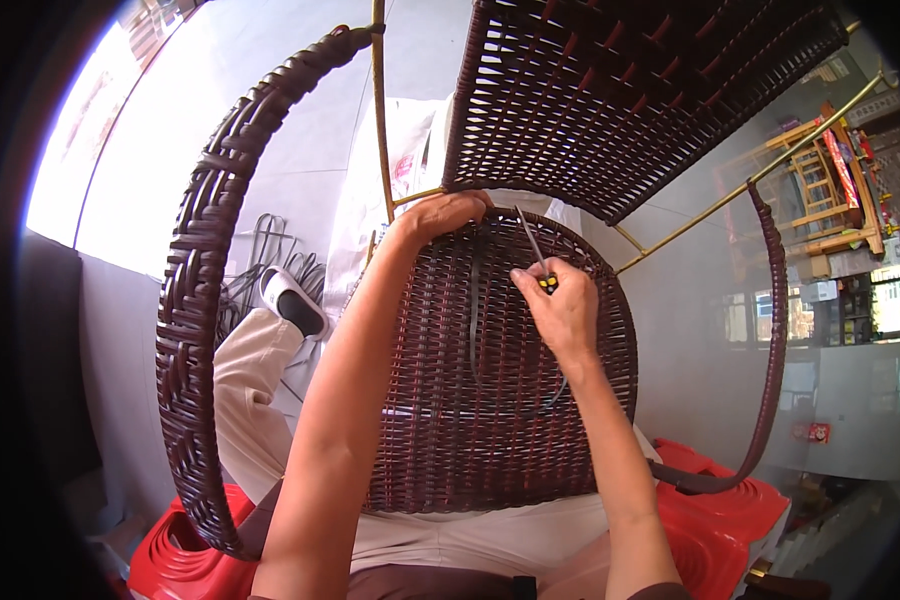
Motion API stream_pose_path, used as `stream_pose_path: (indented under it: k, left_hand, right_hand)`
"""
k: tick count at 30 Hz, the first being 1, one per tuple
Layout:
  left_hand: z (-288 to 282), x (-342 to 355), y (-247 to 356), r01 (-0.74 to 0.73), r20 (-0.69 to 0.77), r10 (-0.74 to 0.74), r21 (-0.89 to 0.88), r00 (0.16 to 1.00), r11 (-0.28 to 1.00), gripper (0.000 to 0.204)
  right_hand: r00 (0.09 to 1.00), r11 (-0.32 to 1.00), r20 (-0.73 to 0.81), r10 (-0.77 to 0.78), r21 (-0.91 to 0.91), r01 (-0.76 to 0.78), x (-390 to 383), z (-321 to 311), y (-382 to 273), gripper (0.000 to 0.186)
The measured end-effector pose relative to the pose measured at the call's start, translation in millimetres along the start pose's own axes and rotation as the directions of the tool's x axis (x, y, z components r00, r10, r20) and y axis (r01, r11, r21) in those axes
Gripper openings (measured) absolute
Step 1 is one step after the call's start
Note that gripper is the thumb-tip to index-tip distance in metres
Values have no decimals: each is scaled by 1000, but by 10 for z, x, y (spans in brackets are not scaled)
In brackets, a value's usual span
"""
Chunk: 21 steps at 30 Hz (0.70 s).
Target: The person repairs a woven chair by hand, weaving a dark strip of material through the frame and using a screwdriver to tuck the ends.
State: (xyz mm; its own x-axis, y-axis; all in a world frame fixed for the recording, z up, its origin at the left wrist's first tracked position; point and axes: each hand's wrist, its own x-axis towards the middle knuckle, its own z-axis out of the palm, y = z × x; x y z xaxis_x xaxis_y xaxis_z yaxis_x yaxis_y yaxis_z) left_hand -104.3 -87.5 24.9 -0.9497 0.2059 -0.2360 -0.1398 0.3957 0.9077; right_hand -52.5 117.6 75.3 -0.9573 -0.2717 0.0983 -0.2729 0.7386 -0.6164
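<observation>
Steady the wicker chair's rounded woven seat (500, 440) where it sits, in front of your lap; your left hand (445, 215) bends over the seat's far-left edge, fingers curled but partly hidden, so you cannot tell from here whether they grip anything; your right hand (565, 315) is closed round the handle of an awl-like tool (530, 237), its shaft slanting toward the seat's far edge; best angle that tip away from your left fingers, work it gently so no strand splits, and guide the loose dark strip (475, 320) on the seat flat and untwisted; the seat itself is dark red-brown, closely woven, with small gaps along its right rim; beyond it is the matching backrest (590, 110); left of it curves a thickly plaited armrest (198, 280).
</observation>
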Motion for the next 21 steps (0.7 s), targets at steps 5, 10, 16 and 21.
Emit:
stream_pose_path:
  k: [5,10,16,21]
  left_hand:
    - [33,91,-137,-208,20,208,1,978,978,33]
    - [25,85,-285,-253,-34,269,244,962,936,32]
    - [87,148,-319,-244,-78,247,48,966,969,33]
    - [60,98,-212,-193,-22,199,153,980,969,32]
  right_hand:
    - [982,946,10,186,267,-182,-17,392,-171,29]
    - [963,932,-1,269,251,-261,-14,610,-289,30]
    - [949,868,-44,312,419,-266,26,606,-76,23]
    - [937,816,52,345,476,-327,50,540,-132,23]
